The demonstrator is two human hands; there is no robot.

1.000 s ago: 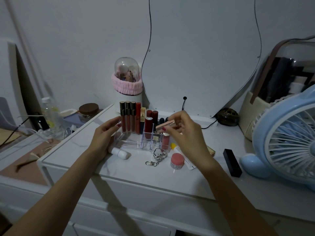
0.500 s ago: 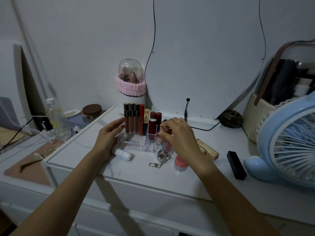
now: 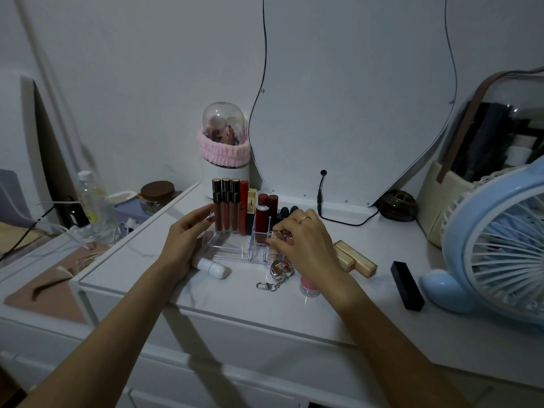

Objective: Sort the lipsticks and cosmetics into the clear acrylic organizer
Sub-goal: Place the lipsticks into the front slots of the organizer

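The clear acrylic organizer [image 3: 232, 250] stands on the white dresser top [image 3: 235, 295], with several lip gloss tubes [image 3: 226, 206] and red lipsticks [image 3: 262, 219] upright in its back slots. My left hand [image 3: 188, 237] rests against the organizer's left side, fingers apart. My right hand [image 3: 303, 242] pinches a pink-gold lipstick [image 3: 279, 235] standing in a front right slot. Loose on the top lie a white tube [image 3: 212, 267], a keychain [image 3: 279, 272], a pink jar [image 3: 309, 287], two gold lipsticks [image 3: 356, 257] and a black lipstick [image 3: 407, 285].
A blue fan [image 3: 500, 245] stands at the right, close to the black lipstick. A wavy mirror [image 3: 353, 98] leans at the back with a cable [image 3: 321, 195] below it. A domed brush holder [image 3: 223, 148] sits behind the organizer. A lower side table [image 3: 44, 260] with clutter lies left.
My right hand came down from above the organizer and lowered the pink-gold lipstick into a front right slot. My left hand stayed against the organizer's left side.
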